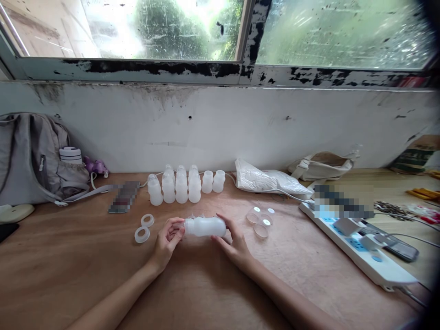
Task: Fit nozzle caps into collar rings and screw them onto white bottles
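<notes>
A frosted white baby bottle (206, 227) lies on its side between my hands, just above or on the table; I cannot tell which. My left hand (168, 240) closes its fingers round a clear piece at the neck end. Around the rounded base, my right hand (235, 243) has its thumb and fingers curled. Small clear tips, perhaps teats, peek out behind the bottle. Left of it lie two white rings (142, 234), touching each other. On the right are several clear round caps (261, 230). Toward the wall stand several capped bottles (182, 188) and two bottles without tops (207, 182).
A white power strip (364, 252) with plugs and cables runs along the right side. By the wall rest a silvery-white packet (268, 178) and a beige bag (323, 166). At left are a grey backpack (30, 156) and a blurred phone-like object (124, 197).
</notes>
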`<state>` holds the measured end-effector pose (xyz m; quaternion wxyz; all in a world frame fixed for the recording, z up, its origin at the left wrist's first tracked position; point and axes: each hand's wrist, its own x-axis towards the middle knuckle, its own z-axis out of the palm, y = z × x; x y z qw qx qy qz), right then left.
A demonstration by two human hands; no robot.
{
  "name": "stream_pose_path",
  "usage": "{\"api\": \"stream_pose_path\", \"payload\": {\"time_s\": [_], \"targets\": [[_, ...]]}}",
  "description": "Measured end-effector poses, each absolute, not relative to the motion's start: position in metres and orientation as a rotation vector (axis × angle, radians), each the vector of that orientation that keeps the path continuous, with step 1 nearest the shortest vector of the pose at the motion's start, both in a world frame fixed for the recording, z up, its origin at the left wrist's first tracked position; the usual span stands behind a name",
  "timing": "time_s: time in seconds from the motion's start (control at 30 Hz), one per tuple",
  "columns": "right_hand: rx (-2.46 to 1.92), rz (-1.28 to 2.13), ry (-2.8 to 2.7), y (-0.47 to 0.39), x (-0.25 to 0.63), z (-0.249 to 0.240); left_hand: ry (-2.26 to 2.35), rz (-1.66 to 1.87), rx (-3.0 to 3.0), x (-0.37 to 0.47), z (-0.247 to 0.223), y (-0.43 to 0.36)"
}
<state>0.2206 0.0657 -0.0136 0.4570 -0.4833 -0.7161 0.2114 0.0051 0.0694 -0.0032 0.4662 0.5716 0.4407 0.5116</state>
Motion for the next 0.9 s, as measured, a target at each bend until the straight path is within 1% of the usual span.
{"api": "stream_pose_path", "payload": {"time_s": [0.13,0.23,0.57,0.67,0.77,0.9], "targets": [[-1.244,0.740,-1.635,0.067,0.220,-0.010,1.086,1.284,1.443,0.004,-0.008,0.073],[-1.271,0.814,-1.580,0.068,0.218,-0.008,1.074,1.276,1.429,0.004,-0.010,0.074],[-1.379,0.777,-1.519,0.071,0.220,-0.011,0.936,1.308,1.519,0.006,-0.013,0.072],[-1.354,0.750,-1.540,0.070,0.220,-0.008,0.992,1.272,1.453,0.005,-0.008,0.071],[-1.316,0.814,-1.572,0.069,0.219,-0.005,1.095,1.278,1.363,0.005,-0.005,0.072],[-1.336,0.828,-1.581,0.070,0.218,-0.006,1.108,1.321,1.402,0.006,-0.009,0.074]]}}
